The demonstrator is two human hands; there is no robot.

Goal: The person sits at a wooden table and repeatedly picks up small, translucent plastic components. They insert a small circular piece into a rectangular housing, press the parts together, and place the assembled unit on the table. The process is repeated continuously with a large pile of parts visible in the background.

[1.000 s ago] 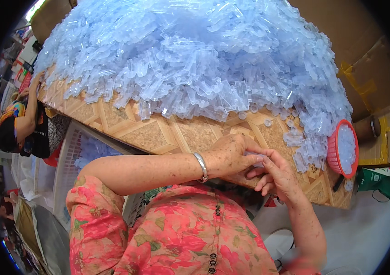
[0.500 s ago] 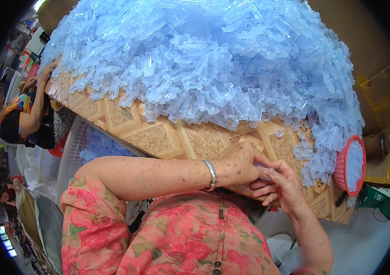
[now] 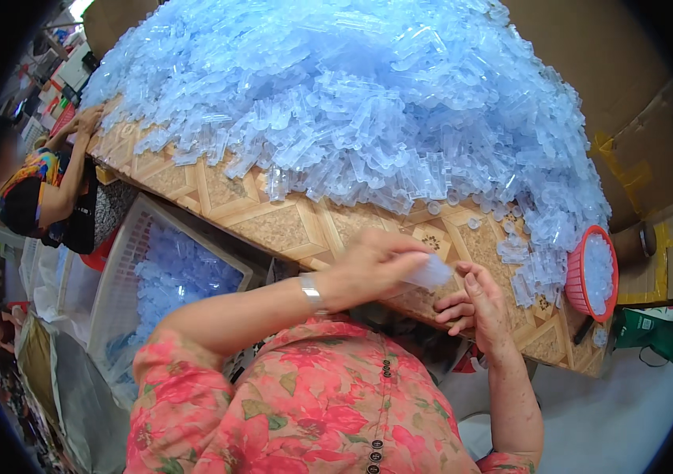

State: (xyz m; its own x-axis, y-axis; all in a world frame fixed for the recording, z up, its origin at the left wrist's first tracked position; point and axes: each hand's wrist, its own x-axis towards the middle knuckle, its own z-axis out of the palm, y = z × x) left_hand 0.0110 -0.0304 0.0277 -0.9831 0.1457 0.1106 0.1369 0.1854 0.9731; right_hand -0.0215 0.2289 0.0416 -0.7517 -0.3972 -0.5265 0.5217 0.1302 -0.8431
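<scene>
My left hand (image 3: 368, 270), with a silver bracelet at the wrist, pinches a small clear plastic piece (image 3: 429, 273) above the front edge of the table. Motion blurs the piece, so its exact shape cannot be made out. Just to the right, my right hand (image 3: 478, 306) has its fingers apart and slightly curled, with nothing seen in them. Beyond both hands rises a big heap of clear, bluish plastic pieces (image 3: 352, 118), many of them flat and tube-like. Several small round clear caps (image 3: 473, 223) lie loose near the heap's front edge.
A red basket (image 3: 573, 280) of small clear pieces stands at the table's right end. Below the left edge of the patterned table (image 3: 265, 235) is a white crate (image 3: 107, 304) with more clear pieces. Another person (image 3: 44, 189) reaches to the heap at far left.
My hands have come apart. The left one has drawn back to the left with the clear piece in its fingers, while the right one has opened and stays near its place.
</scene>
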